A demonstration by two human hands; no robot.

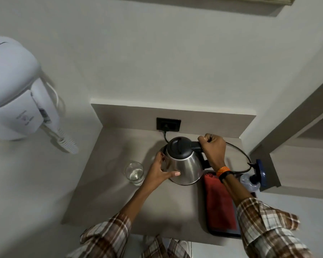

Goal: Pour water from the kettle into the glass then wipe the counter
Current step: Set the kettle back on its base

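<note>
A steel kettle (pixel 185 165) with a black lid stands upright near the middle of the grey counter (pixel 119 202). My right hand (pixel 212 148) is closed around its black handle at the right. Against the kettle's left side rests my left hand (pixel 161 171), fingers spread flat on the steel body. A clear glass (pixel 134 173) stands on the counter just left of my left hand, apart from the kettle. A red cloth (pixel 219 203) lies folded in a dark tray (pixel 224 234) at the right, partly under my right forearm.
A black cord runs from the wall socket (pixel 168 124) behind the kettle and loops right. A plastic bottle with a blue cap (pixel 253 178) lies by the tray's far corner. A white wall-mounted hair dryer (pixel 17 94) hangs at the left. A wooden shelf edge rises at the right.
</note>
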